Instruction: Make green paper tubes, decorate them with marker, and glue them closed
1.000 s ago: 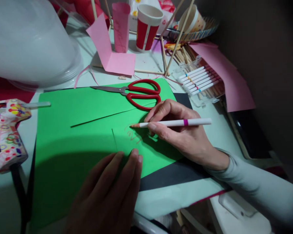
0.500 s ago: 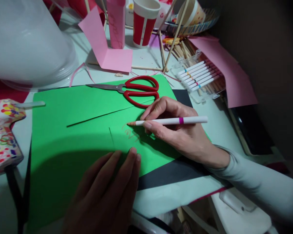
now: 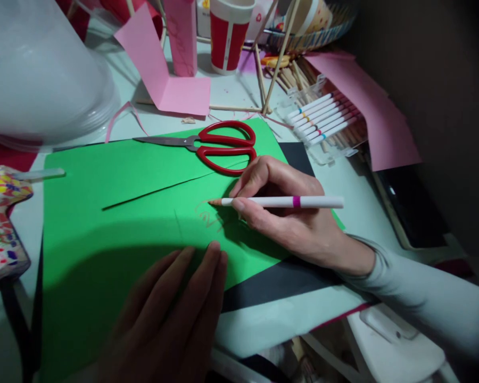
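Observation:
My right hand (image 3: 291,213) grips a white marker (image 3: 279,202) with a magenta band. Its tip rests on a sheet of green paper (image 3: 115,213), beside faint scribbled marks (image 3: 207,215). My left hand (image 3: 171,319) lies flat on the near edge of the green paper, fingers stretched out and pressing it down. Red-handled scissors (image 3: 219,144) lie on the far part of the sheet, just beyond my right hand. A cut line runs across the green paper.
A clear case of markers (image 3: 323,119) and wooden sticks (image 3: 275,58) sit at the back right. Folded pink paper (image 3: 163,80), a red-and-white cup (image 3: 225,32) and a large clear dome (image 3: 40,74) stand behind. A patterned glue gun (image 3: 2,223) lies left. Black paper (image 3: 279,279) lies under the green sheet.
The marker tip has shifted slightly over the scribble on the green paper. My left hand stays pressed on the sheet. The view has tilted a little downward.

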